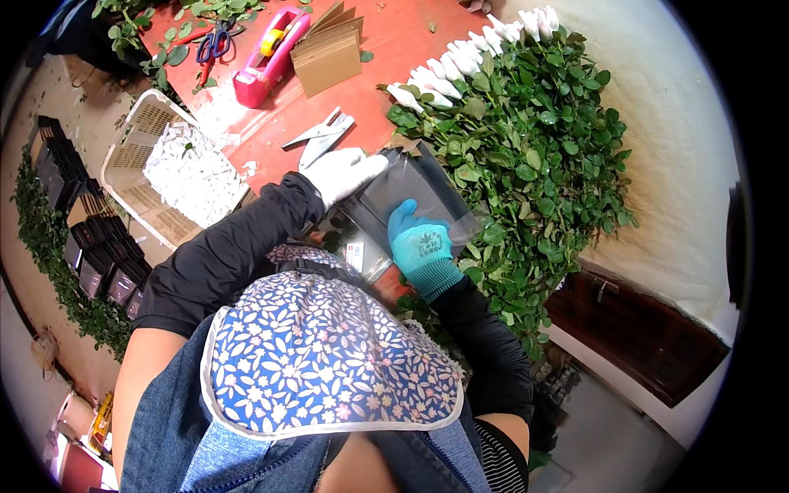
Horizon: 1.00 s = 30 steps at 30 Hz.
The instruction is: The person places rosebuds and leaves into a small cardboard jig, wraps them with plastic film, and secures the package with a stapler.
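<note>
A clear plastic sleeve (403, 187) with dark side bands lies at the near edge of the red table, between my hands. My left hand (343, 174), in a white glove, pinches its upper left edge; the fingertips are partly hidden. In a teal knitted glove, my right hand (422, 248) grips the sleeve's lower right part, thumb across its face. More clear plastic (368, 230) with a small white label lies underneath. Just beyond my left hand rests a silver hand stapler (325, 135). To the right is a large pile of leafy rose stems (526, 148), their heads in white wraps (444, 70).
A pink tape dispenser (267, 62) and folded brown cardboard pieces (327, 62) stand farther back on the red table (246, 123). Blue-handled scissors (215, 43) lie behind. At left, a cream plastic basket (131, 177) holds white paper bits. Wrapped bunches (90, 238) sit beyond it.
</note>
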### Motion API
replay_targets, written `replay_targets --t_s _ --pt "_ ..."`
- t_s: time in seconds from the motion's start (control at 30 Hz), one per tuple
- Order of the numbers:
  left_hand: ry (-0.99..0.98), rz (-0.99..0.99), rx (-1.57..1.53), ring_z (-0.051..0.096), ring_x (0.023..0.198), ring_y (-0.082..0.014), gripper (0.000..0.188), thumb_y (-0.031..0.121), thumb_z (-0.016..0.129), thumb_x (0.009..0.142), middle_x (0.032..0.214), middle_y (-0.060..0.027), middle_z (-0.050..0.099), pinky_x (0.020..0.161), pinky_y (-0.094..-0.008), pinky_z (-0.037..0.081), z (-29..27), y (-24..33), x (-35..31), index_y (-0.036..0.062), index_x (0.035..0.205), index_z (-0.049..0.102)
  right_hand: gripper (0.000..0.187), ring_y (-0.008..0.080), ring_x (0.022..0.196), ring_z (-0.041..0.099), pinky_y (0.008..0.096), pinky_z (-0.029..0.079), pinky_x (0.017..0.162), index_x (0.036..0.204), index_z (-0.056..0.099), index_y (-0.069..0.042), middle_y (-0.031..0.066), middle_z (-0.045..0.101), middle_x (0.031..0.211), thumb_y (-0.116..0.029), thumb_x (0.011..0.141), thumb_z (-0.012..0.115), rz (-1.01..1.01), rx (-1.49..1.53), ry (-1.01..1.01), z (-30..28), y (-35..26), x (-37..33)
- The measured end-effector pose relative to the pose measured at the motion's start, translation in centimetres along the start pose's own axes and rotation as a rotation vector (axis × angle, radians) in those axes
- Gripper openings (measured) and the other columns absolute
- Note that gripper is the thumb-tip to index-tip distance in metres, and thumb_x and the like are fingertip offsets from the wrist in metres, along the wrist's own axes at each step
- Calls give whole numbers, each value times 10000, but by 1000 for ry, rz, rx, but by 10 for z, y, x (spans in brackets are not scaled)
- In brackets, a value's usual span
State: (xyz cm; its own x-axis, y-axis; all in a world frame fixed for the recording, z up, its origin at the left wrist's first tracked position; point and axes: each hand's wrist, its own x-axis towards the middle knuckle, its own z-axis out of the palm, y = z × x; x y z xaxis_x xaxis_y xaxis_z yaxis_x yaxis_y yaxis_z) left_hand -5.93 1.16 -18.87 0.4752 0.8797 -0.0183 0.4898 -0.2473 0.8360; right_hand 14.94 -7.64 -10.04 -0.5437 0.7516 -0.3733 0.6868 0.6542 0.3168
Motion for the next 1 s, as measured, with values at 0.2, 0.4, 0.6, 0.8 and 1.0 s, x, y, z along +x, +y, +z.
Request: replay_targets --t_s 0.2,0.4,0.6,0.8,1.0 --pt "-246 -233 -166 635 804 -337 407 384 643 907 824 -207 636 742 -400 482 9 32 -1 -23 909 631 503 245 609 629 458 456 527 1187 519 130 121 647 763 -222 843 627 93 265 35 3 7 2" --pt "-269 -257 -292 612 828 -390 410 371 639 896 848 -234 625 756 -432 464 19 20 1 -36 876 596 393 376 902 631 461 513 796 1182 583 -37 161 659 970 -226 843 644 -11 726 73 -33 115 -37" --pt "-286 -444 -455 585 668 -140 291 277 701 899 718 -67 638 655 -324 478 19 28 7 -8 862 659 451 383 1120 596 464 491 961 1341 522 -106 189 606 1256 -146 902 619 151 665 75 27 162 -62" --pt "-270 -447 -346 543 672 -80 251 221 719 912 731 1 598 627 -261 463 2 47 8 -8 863 629 224 348 860 665 432 544 776 1056 663 -106 167 682 929 -142 840 618 248 757 47 32 132 -106" --pt "-254 -334 -296 512 652 -89 326 336 734 899 704 -3 590 615 -292 444 26 13 10 24 869 644 93 287 785 602 472 455 843 846 635 -111 74 574 737 -138 757 642 199 468 118 77 23 -200"
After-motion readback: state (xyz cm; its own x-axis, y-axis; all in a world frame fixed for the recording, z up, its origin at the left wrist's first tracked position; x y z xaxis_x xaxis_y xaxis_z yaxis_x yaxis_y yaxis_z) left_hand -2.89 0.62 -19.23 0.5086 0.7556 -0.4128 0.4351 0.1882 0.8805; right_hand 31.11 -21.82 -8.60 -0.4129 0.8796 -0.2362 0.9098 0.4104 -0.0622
